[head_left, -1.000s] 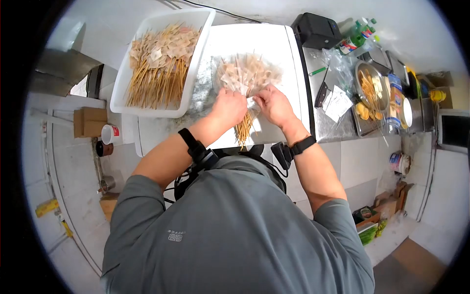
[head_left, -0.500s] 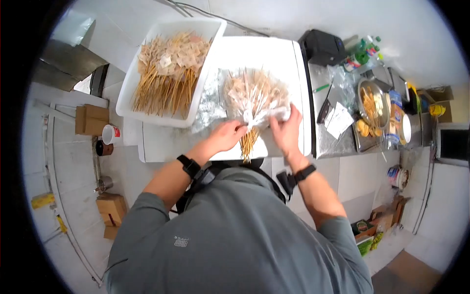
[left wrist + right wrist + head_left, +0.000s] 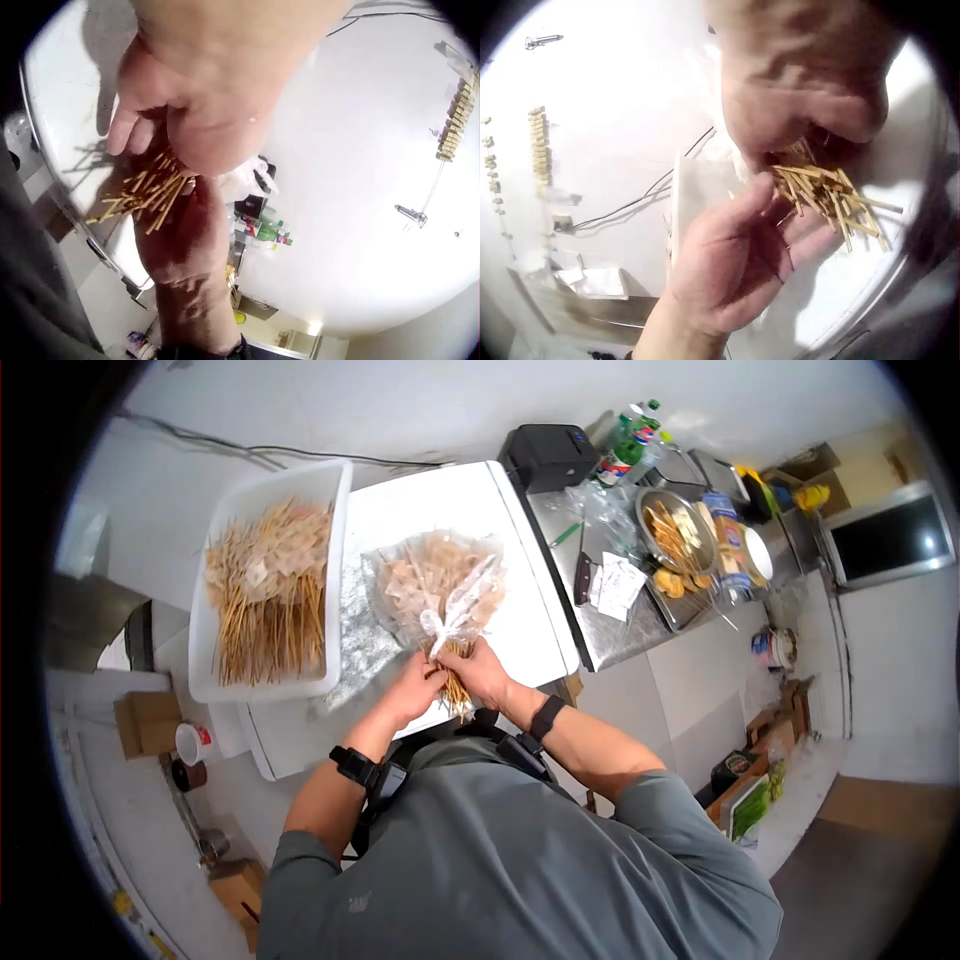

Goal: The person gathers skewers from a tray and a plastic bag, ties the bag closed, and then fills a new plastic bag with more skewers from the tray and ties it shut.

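A clear plastic bag (image 3: 405, 595) covers the food-laden heads of a bundle of skewers lying on the white tabletop (image 3: 535, 630). White plastic is knotted around the bag's neck, with its loose ends (image 3: 470, 600) lying over the bag. Below this knot (image 3: 436, 626) the bare skewer sticks (image 3: 154, 187) fan out toward the person. The left hand (image 3: 410, 690) grips the sticks from the left, its thumb and fingers around them in the right wrist view. From the other side, the right hand (image 3: 483, 672) curls around the same sticks, close under the knot.
Left of the bag stands a white tub (image 3: 342, 510) full of similar skewers. On the metal counter (image 3: 625, 640) at right are a knife (image 3: 583, 578), paper slips (image 3: 618, 588), a steel bowl (image 3: 650, 500) of food, and green bottles (image 3: 625, 455). A black device (image 3: 550, 457) sits behind.
Both hands worked at the bag's neck, then drew apart with the knot between them. Now they have come together lower, on the sticks. The head view has turned.
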Demonstrator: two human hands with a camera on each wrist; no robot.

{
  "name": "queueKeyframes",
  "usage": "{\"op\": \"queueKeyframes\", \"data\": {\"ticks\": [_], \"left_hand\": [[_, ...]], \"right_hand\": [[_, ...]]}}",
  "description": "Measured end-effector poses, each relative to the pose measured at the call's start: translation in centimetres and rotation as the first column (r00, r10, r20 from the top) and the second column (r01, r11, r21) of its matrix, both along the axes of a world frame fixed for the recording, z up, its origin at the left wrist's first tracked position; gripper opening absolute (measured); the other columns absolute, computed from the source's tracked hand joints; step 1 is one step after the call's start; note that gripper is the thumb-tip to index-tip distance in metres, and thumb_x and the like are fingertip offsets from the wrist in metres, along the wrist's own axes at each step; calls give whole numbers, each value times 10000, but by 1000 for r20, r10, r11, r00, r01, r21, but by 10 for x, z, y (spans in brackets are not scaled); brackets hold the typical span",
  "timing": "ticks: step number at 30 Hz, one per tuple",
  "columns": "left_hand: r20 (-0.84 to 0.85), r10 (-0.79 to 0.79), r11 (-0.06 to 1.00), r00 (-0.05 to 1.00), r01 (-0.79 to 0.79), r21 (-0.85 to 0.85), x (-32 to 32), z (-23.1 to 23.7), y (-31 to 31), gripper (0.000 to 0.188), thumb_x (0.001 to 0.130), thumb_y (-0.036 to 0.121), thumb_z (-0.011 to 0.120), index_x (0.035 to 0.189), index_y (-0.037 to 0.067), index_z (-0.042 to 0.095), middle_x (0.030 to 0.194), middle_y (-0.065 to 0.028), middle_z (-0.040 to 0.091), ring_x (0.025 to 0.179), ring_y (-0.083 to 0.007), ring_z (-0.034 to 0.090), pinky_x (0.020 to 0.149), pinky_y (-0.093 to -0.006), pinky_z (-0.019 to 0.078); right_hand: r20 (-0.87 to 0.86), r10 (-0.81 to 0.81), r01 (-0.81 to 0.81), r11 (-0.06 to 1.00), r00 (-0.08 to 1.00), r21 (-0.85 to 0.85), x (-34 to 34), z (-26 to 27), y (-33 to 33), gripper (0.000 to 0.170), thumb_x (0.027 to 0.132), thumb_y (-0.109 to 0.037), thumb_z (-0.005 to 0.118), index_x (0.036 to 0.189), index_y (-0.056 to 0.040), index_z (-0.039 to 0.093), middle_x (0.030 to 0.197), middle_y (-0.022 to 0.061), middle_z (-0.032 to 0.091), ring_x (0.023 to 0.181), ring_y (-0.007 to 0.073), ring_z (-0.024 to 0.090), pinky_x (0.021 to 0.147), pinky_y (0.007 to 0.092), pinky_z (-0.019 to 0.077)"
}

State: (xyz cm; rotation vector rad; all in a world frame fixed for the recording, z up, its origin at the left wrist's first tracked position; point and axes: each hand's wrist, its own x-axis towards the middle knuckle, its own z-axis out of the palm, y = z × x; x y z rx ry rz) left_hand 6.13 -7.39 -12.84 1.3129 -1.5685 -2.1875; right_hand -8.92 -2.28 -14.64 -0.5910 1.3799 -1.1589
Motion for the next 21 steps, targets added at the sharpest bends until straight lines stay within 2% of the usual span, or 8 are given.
{"op": "queueKeyframes", "data": {"ticks": [3, 5, 7, 8, 12, 17, 19, 21], "left_hand": [[-65, 22, 990, 998, -31, -138, -2, -24, 2, 425, 924, 104, 582, 1260, -63, 383, 1119, -148, 601, 966, -179, 602, 794, -280, 508], [-13, 33, 974, 999, -35, -223, -8, -13, -1, 372, 923, 101, 584, 1207, -66, 412, 1060, -132, 603, 892, -165, 583, 750, -280, 493], [-61, 87, 952, 994, -101, -288, -9, 3, -1, 345, 920, 104, 597, 1173, -65, 435, 1027, -138, 629, 884, -153, 583, 761, -274, 477], [-39, 88, 916, 995, -96, -389, -16, 8, 0, 295, 918, 115, 613, 1111, -48, 462, 1049, -150, 658, 926, -147, 602, 787, -281, 480], [-74, 187, 968, 980, -196, -153, -42, -7, 8, 280, 947, 154, 584, 1131, -40, 503, 1005, -120, 666, 801, -155, 618, 723, -271, 484], [137, -246, 967, 960, 252, -26, -47, -3, 22, 260, 973, 210, 549, 1074, -26, 594, 896, -91, 676, 734, -129, 615, 636, -244, 468], [183, -309, 925, 933, 340, -169, -59, -2, 42, 245, 974, 197, 555, 1099, -10, 593, 881, -79, 671, 714, -117, 606, 612, -240, 463], [128, -303, 936, 944, 320, -147, -74, -12, 52, 235, 974, 189, 559, 1101, -7, 591, 868, -69, 666, 705, -113, 599, 611, -234, 459]], "right_hand": [[-61, -42, 38, 997, 997, -68, -1, -5, -1, 496, 871, -182, 680, 1189, 115, 442, 1041, 170, 642, 890, 206, 647, 753, 324, 547], [-379, -58, 29, 996, 923, -82, -4, 10, -4, 499, 879, -205, 677, 1184, 110, 438, 1054, 193, 634, 939, 233, 637, 790, 339, 540], [-176, -91, 64, 986, 980, -154, -9, 12, -11, 579, 867, -265, 686, 1214, 116, 422, 1086, 246, 624, 994, 257, 622, 876, 355, 510], [-379, -33, -2, 996, 925, -92, -17, 19, -14, 589, 844, -294, 695, 1212, 94, 449, 1101, 248, 624, 983, 272, 628, 858, 368, 515], [-482, -90, 88, 996, 871, -25, -44, 26, -14, 612, 754, -311, 714, 1186, 71, 510, 1059, 283, 638, 963, 374, 644, 863, 406, 507], [-789, -323, 159, 946, 523, -282, -63, 8, 68, 447, 778, -247, 676, 1105, 27, 544, 1035, 247, 609, 998, 428, 580, 903, 443, 474], [-787, -295, 133, 955, 541, -267, -85, -5, 124, 371, 793, -243, 659, 1057, 5, 580, 953, 211, 633, 944, 411, 602, 847, 443, 492], [-648, 45, -21, 999, 761, 45, -121, -6, 183, 265, 815, -242, 643, 947, -12, 643, 888, 201, 665, 867, 392, 627, 766, 465, 505]]}}
